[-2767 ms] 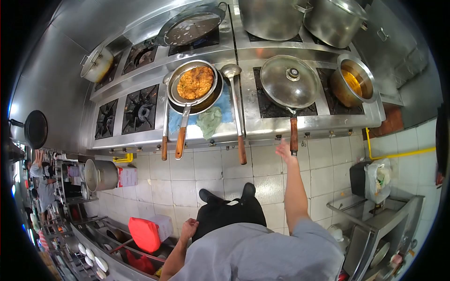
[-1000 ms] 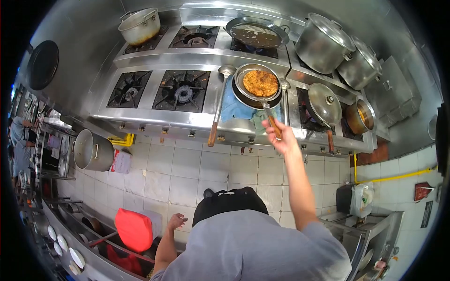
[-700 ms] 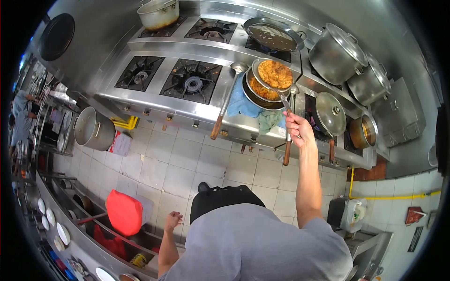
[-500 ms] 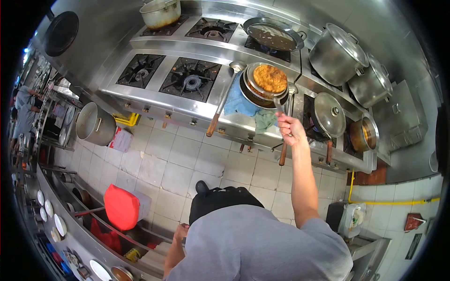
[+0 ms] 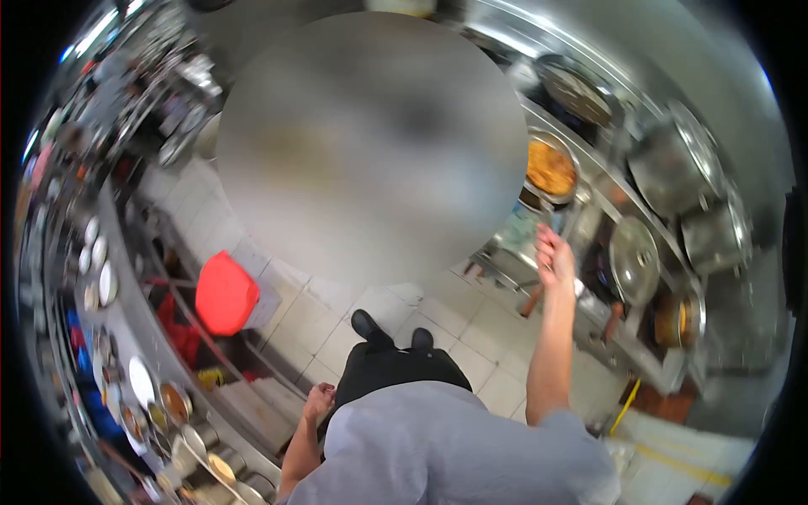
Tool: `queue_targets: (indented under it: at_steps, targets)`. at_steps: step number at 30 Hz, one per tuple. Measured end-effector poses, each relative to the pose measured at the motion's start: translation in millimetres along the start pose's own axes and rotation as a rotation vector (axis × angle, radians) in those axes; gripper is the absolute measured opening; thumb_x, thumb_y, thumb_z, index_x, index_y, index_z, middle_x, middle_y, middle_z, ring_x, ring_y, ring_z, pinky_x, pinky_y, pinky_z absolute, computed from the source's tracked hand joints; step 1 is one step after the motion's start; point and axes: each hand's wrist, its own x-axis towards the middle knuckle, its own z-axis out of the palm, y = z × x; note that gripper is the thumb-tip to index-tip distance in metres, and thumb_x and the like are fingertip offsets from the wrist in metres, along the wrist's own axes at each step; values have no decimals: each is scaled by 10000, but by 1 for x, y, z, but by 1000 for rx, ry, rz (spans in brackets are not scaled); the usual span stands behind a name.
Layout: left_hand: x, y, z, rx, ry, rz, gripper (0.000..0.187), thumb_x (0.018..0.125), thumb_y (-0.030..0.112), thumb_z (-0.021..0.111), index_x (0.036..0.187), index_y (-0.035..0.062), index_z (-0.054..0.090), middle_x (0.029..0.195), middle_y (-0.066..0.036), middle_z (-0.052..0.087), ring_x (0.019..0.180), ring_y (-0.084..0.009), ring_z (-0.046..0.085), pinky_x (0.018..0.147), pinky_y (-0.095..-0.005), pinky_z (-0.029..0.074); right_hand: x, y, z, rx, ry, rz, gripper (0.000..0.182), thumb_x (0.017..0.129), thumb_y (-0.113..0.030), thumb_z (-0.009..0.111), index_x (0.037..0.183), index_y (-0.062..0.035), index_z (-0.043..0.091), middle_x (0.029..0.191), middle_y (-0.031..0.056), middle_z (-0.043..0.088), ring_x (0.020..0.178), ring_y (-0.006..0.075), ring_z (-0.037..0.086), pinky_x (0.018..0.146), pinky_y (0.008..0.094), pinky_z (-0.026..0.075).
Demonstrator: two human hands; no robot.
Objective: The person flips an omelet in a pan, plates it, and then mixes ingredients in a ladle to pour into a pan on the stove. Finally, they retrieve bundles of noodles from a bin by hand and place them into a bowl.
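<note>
My right hand is closed around a thin metal handle, mostly hidden by the fingers. Just beyond it, orange-brown fried food lies in a round metal bowl on the stove side. Whether the handle belongs to that bowl cannot be told through the blur. Below the bowl, near my fingers, lies a green cloth. My left hand hangs low beside my hip, fingers curled, with nothing visible in them.
A large smeared oval hides the middle. Along the right stand a glass-lidded pan, a brown pot, tall lidded pots and a wok. To the left are a red-topped bin and a counter with dishes.
The view has swung left, so the stove, bowl and pots appear farther right and blurred. My right hand still grips the handle. My left hand shows more fully beside my hip.
</note>
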Motion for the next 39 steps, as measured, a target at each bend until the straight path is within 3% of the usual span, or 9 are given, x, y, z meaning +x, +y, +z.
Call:
queue_targets:
  at_steps: [4,7,8,11,19,26,32,36,39]
  targets:
    - [-40,12,-2,28,59,-28,373,865,300,516,943,-48,622,733,-108,652,681,-190,628,660,-328,506,-7,21,1,-84,62,-133,349,918,-86,476,1238,53,471,707,-38,434,449,6,313,327,163,208]
    - [-13,-54,10,113,135,160,476,877,422,522,1008,-18,650,897,-180,679,876,-293,650,779,-381,496,-19,31,30,-274,65,-200,368,905,-61,484,1260,30,447,688,-57,384,449,8,275,335,169,198]
    - [-24,-50,13,57,201,76,480,875,432,521,1006,-11,653,921,-186,677,904,-305,643,801,-390,491,-15,34,31,-321,75,-231,335,916,-81,491,1240,2,478,694,-58,389,449,8,256,330,171,189]
    - [-58,13,-12,-50,306,-109,485,872,452,518,1002,8,660,982,-202,668,978,-340,622,861,-415,476,-23,44,75,-437,40,-283,260,945,-155,509,1181,-47,513,707,-53,407,456,6,262,326,173,204]
    - [-34,-43,-65,-181,450,-142,420,854,419,548,980,36,667,989,-199,667,984,-343,620,869,-431,477,-46,139,247,-606,-300,-302,314,971,-195,493,1252,-60,454,721,-26,422,438,24,319,275,179,253]
    - [-50,-63,-184,-390,574,-9,304,847,300,612,984,31,649,961,-165,676,927,-294,642,823,-388,496,-98,309,426,-625,-764,2,355,970,-204,490,1272,-30,424,715,-20,404,402,7,306,258,155,224]
    - [-101,-24,-302,-795,829,234,266,899,206,598,1078,9,612,988,-106,668,915,-184,621,820,-336,489,-140,461,538,-701,-1113,500,363,944,-195,502,1239,5,431,692,-12,413,363,-3,288,246,161,214]
    - [-134,-23,-399,-872,1167,290,269,909,188,586,1104,3,606,986,-91,664,904,-143,600,811,-322,484,-162,556,599,-887,-1309,765,327,954,-201,477,1217,-9,446,691,-14,405,365,6,292,254,163,230]
    - [-139,-55,-466,-831,1485,169,244,903,161,601,1093,7,598,923,-28,630,847,-103,562,783,-264,465,-178,625,638,-981,-1446,929,296,962,-183,464,1219,-36,453,703,-14,413,379,11,302,275,164,250]
